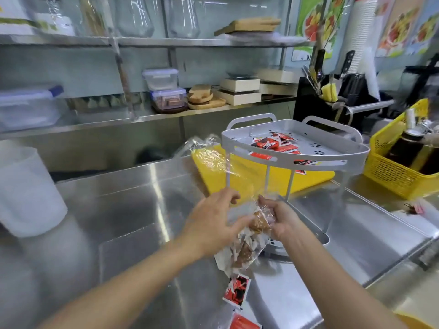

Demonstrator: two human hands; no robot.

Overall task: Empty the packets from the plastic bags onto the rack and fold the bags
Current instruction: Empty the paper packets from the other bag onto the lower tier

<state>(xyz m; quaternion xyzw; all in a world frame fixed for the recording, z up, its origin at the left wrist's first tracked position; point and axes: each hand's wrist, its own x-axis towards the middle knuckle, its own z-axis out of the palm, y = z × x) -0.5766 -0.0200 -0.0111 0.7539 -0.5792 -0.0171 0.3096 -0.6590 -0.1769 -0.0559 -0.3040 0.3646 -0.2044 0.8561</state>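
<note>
A clear plastic bag [242,248] with white and brown packets inside hangs between my hands above the steel counter. My right hand [280,222] grips its top edge. My left hand [213,219] holds the bag's side, thumb against the plastic and fingers loosely spread. The grey two-tier rack [354,160] stands just behind, its top tray strewn with several red packets [273,143]. Two red packets [237,290] lie on the counter below the bag. An empty clear bag [211,157] lies over the yellow board to the rack's left.
A yellow cutting board [280,172] lies under the rack. A yellow basket [399,167] with bottles stands at the right. A white plastic jug [26,193] stands at the left. Steel shelves behind hold containers, boxes and wooden boards. A knife block [351,89] stands behind the rack.
</note>
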